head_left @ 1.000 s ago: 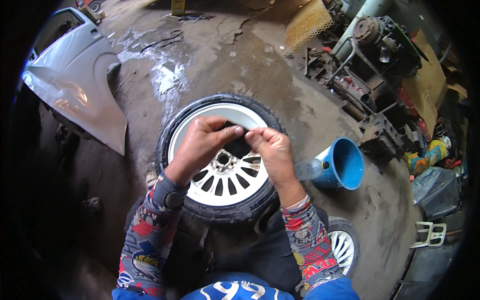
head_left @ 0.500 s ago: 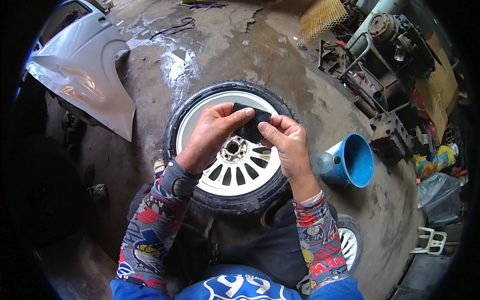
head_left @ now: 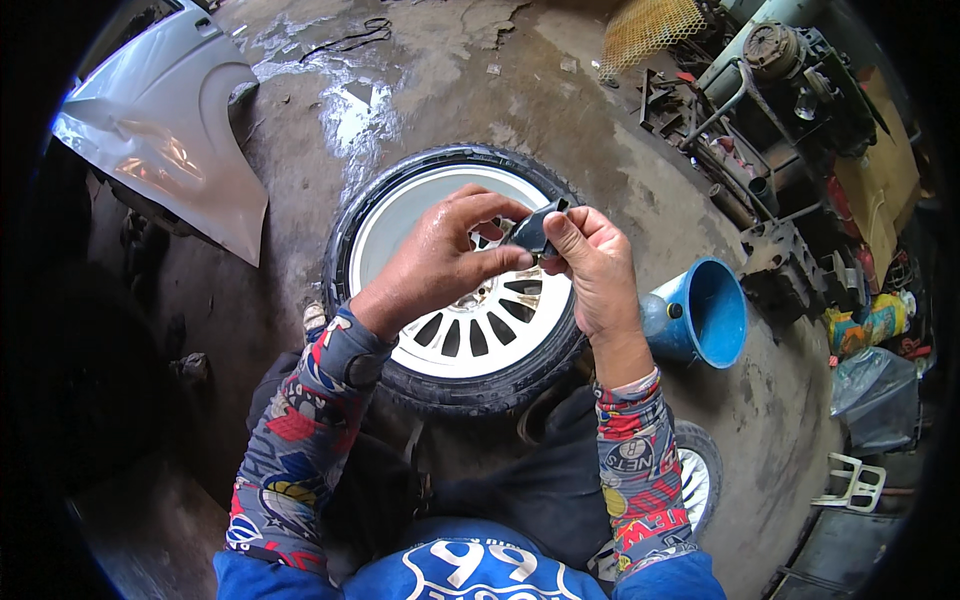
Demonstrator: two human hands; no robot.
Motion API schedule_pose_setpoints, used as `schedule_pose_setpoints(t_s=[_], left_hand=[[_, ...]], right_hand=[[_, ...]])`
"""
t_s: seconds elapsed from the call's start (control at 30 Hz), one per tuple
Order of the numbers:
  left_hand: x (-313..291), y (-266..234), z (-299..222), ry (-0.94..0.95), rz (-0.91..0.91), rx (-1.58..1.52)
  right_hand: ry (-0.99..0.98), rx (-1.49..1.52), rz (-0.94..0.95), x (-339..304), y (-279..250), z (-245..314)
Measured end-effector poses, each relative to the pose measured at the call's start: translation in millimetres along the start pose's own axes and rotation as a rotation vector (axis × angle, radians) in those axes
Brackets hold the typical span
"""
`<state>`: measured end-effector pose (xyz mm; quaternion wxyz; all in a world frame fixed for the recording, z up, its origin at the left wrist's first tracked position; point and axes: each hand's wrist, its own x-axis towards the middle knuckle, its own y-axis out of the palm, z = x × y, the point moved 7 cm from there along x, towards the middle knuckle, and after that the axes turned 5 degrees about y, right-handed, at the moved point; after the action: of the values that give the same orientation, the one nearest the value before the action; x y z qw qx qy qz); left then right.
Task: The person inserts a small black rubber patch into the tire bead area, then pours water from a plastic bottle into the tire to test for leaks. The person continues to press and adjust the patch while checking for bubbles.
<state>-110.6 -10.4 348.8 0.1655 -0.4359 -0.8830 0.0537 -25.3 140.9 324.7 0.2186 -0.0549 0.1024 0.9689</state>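
Observation:
A small black sheet, which looks like sandpaper (head_left: 532, 232), is bent over between my hands above the wheel. My right hand (head_left: 598, 262) pinches its right end between thumb and fingers. My left hand (head_left: 440, 250) curves round the other end, with thumb and index fingertips at its edges and a gap behind them. Below my hands a white multi-spoke wheel rim (head_left: 452, 363) with a black tyre (head_left: 455, 398) lies flat on the floor. Its hub is partly hidden by my left hand.
At the right stands a blue bucket (head_left: 742, 310), with a clear bottle (head_left: 655, 312) beside it. A second wheel (head_left: 700, 478) lies near my right forearm. A silver car fender (head_left: 170, 130) is at the left. Engine parts (head_left: 800, 80) and scrap line the right side. The concrete floor (head_left: 365, 115) looks wet.
The black sheet was spread flat and is now bent over. My right hand has moved up and slightly right. My left thumb has shifted from the sheet's face to its lower edge.

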Motion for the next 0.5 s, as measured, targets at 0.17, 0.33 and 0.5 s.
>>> schedule_pose_setpoints(t_s=[0.17, 0.33, 0.5], left_hand=[[3, -5, 9, -0.117, 0.098, -0.087], [0, -17, 23, -0.280, 0.001, -0.177], [-4, -11, 29, -0.334, 0.018, -0.465]], right_hand=[[0.038, -0.001, 0.038, 3, -12, 2], [0.118, -0.148, 0.115, 2, -19, 3], [0.186, -0.070, 0.158, -2, -11, -1]])
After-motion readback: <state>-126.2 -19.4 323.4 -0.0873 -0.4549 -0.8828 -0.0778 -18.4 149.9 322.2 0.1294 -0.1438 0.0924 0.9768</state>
